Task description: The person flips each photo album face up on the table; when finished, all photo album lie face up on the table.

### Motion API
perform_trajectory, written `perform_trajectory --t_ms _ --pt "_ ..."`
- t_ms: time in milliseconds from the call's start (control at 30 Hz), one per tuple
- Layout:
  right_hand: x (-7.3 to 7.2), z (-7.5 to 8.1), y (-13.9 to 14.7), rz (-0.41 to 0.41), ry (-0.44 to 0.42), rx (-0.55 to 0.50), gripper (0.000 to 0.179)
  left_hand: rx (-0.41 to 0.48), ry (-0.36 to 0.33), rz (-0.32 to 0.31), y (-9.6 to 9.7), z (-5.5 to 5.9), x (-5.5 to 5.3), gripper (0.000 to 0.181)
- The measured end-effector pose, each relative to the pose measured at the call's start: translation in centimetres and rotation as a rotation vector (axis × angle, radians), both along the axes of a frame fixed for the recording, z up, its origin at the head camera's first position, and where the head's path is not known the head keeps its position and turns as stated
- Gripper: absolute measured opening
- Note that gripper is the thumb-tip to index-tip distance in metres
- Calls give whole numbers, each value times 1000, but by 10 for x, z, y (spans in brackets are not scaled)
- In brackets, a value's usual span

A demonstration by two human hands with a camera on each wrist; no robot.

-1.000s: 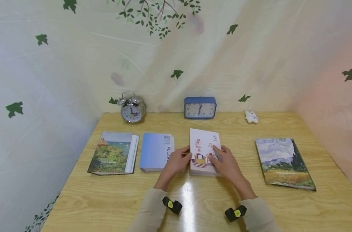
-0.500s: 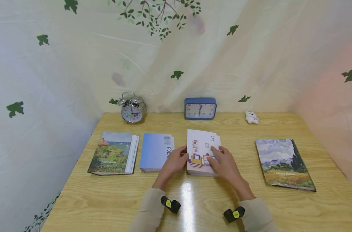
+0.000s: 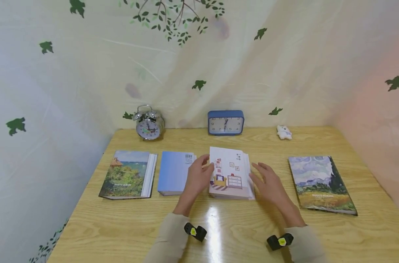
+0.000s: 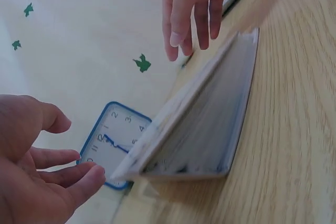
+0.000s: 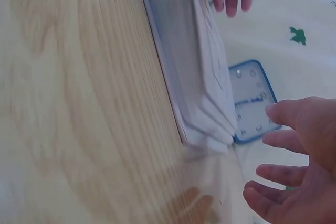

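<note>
So my left hand (image 3: pixel 197 177) was right beside the left edge of the white album (image 3: pixel 225 175), fingers loosely bent; couldn't tell if the tips brushed it. My right hand (image 3: pixel 271 184) sat just off the right edge, fingers apart, not holding anything. The album lay mid-table, just right of the blue album (image 3: pixel 174 171).

What could've gone wrong? The lower layers poked out past the top cover on the right, so I reckon a careless bump would've skewed them more. My left hand was also close enough to knock the blue one crooked.

Material-wise: smooth, stiff-looking printed cover, thick wedge of pages at the near end, and a shiny wood-grain table (image 3: pixel 242 230) that probably didn't offer much grip.
</note>
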State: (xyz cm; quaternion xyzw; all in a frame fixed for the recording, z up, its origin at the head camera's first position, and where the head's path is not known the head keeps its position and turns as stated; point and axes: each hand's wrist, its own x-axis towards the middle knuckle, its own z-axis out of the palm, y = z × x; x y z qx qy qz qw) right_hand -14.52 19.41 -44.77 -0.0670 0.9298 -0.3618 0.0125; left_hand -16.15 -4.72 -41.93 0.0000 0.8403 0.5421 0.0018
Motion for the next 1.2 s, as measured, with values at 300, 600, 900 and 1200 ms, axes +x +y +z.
perform_trajectory --t_ms 300,600,900,1200 --pt "11 10 58 -38 74 37 53 61 6 -85 29 3 3 44" --pt "26 13 116 -139 184 122 51 74 35 -192 65 -1 11 44" --pt "42 15 160 -207 141 112 56 103 -16 -292 109 -6 22 46" --pt "47 5 191 -212 35 153 69 21 -132 -383 155 -23 41 50"
